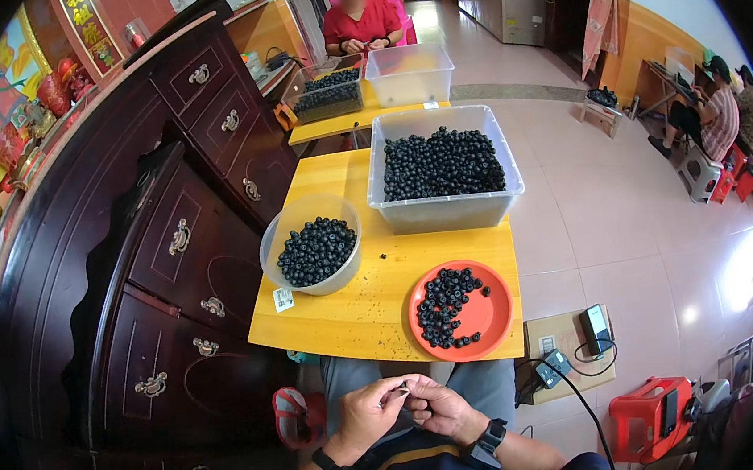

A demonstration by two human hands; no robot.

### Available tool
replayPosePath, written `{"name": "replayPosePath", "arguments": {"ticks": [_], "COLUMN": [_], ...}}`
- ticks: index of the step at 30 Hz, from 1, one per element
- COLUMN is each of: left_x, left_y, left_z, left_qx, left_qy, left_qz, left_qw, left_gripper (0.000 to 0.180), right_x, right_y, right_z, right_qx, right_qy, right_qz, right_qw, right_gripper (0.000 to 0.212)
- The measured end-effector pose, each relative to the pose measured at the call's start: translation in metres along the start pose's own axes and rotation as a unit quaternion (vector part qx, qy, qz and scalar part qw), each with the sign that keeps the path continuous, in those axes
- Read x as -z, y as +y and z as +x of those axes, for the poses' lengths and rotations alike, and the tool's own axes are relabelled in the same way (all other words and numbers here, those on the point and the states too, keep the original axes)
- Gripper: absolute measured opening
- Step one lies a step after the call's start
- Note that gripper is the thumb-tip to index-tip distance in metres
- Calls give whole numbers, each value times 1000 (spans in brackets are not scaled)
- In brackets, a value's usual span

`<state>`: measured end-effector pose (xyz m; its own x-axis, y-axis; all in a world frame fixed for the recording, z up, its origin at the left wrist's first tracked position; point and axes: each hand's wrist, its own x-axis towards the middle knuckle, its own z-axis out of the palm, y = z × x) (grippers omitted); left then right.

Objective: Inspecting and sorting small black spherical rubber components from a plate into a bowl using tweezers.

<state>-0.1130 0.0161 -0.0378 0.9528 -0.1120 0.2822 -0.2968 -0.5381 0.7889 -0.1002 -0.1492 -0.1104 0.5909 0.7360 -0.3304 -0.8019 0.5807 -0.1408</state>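
Keeping both hands low over the lap, just off the near edge of the yellow table [358, 326], suits this fine work: the left hand [366, 422] and right hand [445, 406] meet at the fingertips, seemingly pinching a small piece [403, 387] too tiny to make out. A light grip with quiet wrists should serve better than squeezing. Loose dark round pieces [440, 296] lie near right in the red plate [489, 322], its bare right side leaving finger room for picking singly.
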Motion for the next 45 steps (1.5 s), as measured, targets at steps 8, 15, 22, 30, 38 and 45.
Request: {"name": "replayPosePath", "arguments": {"ticks": [8, 15, 22, 30, 38, 45], "left_x": [-4, -7, -10, -16, -18, -21], "left_y": [9, 0, 3, -8, -8, -8], "left_z": [7, 9, 12, 10, 19, 21], "left_qx": [5, -10, -25, 7, -4, 9], "left_qy": [16, 19, 33, 3, -27, -45], "left_qz": [-5, 5, 6, 21, 20, 44], "left_qw": [1000, 1000, 999, 1000, 999, 998], "left_gripper": [18, 18, 15, 21, 19, 18], "right_x": [-4, -1, -6, -2, 6, 9], "right_y": [-7, -11, -11, -12, -14, -17], "right_z": [-3, -2, -2, 0, 1, -1], "right_qx": [22, 25, 25, 38, 44, 39], "right_qy": [-9, 6, 30, 27, 37, 39], "right_qz": [11, -5, 22, 7, 14, 32], "right_qw": [1000, 1000, 999, 999, 998, 998], "right_gripper": [15, 10, 10, 10, 5, 6]}}
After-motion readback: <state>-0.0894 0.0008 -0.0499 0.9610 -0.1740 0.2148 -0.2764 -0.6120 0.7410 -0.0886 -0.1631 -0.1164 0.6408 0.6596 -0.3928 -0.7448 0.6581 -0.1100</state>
